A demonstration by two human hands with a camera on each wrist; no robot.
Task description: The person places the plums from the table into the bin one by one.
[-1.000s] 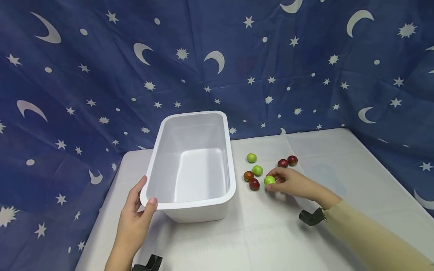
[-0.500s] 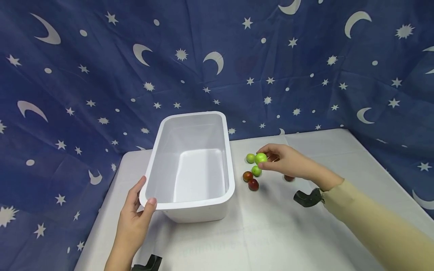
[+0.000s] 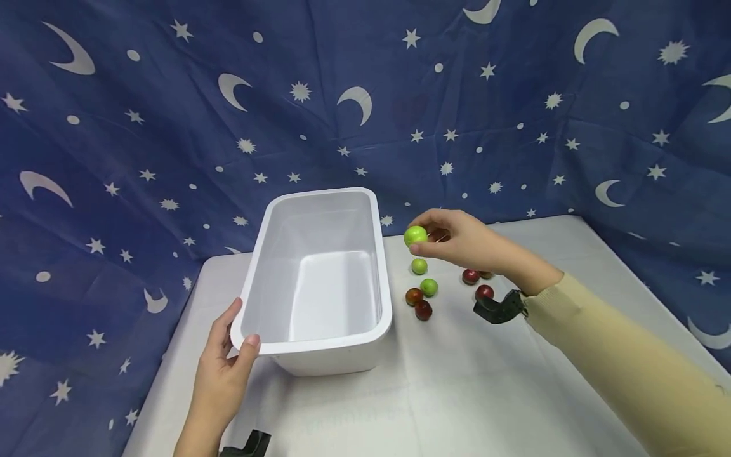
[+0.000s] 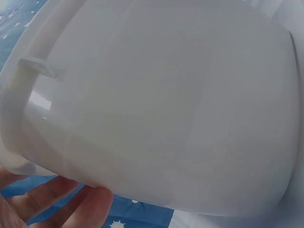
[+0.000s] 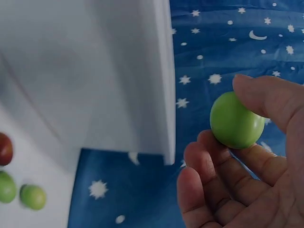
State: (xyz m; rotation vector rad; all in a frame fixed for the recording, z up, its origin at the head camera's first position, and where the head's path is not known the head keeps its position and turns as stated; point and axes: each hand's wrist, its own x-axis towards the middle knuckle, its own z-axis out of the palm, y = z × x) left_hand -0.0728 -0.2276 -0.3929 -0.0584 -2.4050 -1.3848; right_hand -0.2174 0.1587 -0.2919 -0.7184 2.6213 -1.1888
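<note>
My left hand (image 3: 219, 371) grips the near left corner of a deep white plastic tub (image 3: 320, 346), thumb over the rim and fingers along the outside. The tub's smooth outer wall (image 4: 161, 109) fills most of the left wrist view. Raised over the table, right of the tub's far right side, my right hand (image 3: 471, 241) pinches a small round green fruit (image 3: 414, 235), much like a green plum. In the right wrist view the thumb presses one side of this green fruit (image 5: 232, 121), with fingers beneath it.
Two more green fruits (image 3: 429, 287) lie on the white-covered table (image 3: 365, 412) right of the tub, beside two dark red plum-like fruits (image 3: 423, 310). Further right are several red ones (image 3: 471, 276), one partly behind the right hand. A blue star-and-moon cloth (image 3: 274, 95) hangs behind.
My right hand has lifted the green fruit off the table and carried it up and left, toward the tub's far right side. The left hand keeps its hold on the tub.
</note>
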